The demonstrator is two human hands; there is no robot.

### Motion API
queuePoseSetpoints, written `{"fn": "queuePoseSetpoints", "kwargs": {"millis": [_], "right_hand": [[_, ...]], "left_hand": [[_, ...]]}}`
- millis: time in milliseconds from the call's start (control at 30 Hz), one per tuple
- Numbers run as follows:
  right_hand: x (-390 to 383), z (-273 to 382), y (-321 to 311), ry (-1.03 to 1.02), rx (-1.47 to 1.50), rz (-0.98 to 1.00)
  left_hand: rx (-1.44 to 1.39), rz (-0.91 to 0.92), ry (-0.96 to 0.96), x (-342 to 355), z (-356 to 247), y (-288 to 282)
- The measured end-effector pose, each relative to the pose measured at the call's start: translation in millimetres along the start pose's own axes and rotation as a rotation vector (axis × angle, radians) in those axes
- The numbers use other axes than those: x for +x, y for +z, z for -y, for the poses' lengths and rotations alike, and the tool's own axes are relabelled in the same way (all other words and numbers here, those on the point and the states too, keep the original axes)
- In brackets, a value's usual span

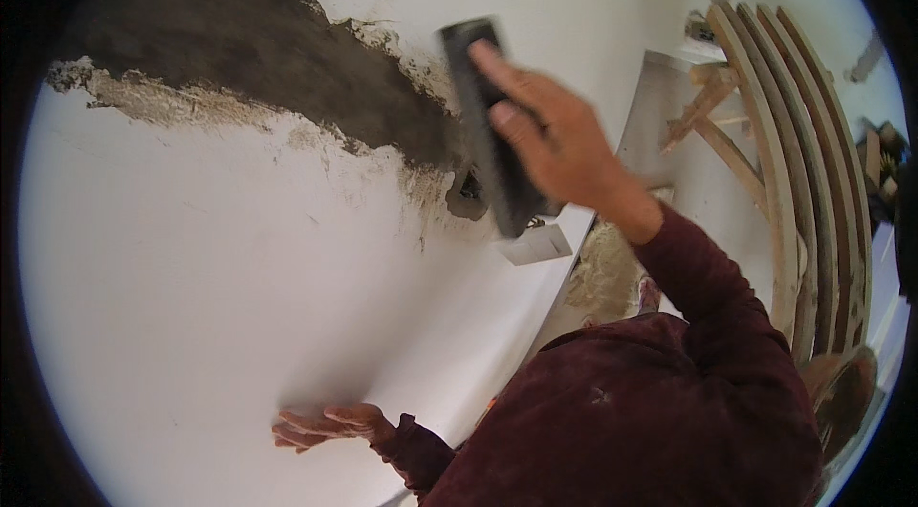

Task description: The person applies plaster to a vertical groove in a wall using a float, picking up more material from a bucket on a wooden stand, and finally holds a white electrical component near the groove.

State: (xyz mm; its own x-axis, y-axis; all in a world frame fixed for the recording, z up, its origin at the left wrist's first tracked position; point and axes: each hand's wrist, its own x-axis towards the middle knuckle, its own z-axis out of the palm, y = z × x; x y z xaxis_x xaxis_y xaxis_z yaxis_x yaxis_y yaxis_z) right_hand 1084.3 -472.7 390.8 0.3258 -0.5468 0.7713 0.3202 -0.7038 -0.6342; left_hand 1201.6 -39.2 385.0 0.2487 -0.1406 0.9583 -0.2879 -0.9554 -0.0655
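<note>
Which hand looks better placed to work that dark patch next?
Probably the right hand: it grips a dark float at one end of the dark patch. The left hand shows no tool and is well below.

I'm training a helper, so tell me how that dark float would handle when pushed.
The dark float is probably stiff, as its long edges look straight. It seems fairly light, since the right hand alone holds it. Its flat shape makes rolling unlikely.
</note>
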Motion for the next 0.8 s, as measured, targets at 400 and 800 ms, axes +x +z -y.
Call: {"fn": "queuePoseSetpoints", "kwargs": {"millis": [400,800], "right_hand": [[-41.5,43.1,99.9,0.337,-0.009,0.009],[-63.3,68.9,110.6,0.452,0.026,-0.019]], "left_hand": [[-0.128,-0.351,0.25,17.8,9.7,-5.7],[-0.366,-0.45,0.202,16.0,-5.0,0.7]]}}
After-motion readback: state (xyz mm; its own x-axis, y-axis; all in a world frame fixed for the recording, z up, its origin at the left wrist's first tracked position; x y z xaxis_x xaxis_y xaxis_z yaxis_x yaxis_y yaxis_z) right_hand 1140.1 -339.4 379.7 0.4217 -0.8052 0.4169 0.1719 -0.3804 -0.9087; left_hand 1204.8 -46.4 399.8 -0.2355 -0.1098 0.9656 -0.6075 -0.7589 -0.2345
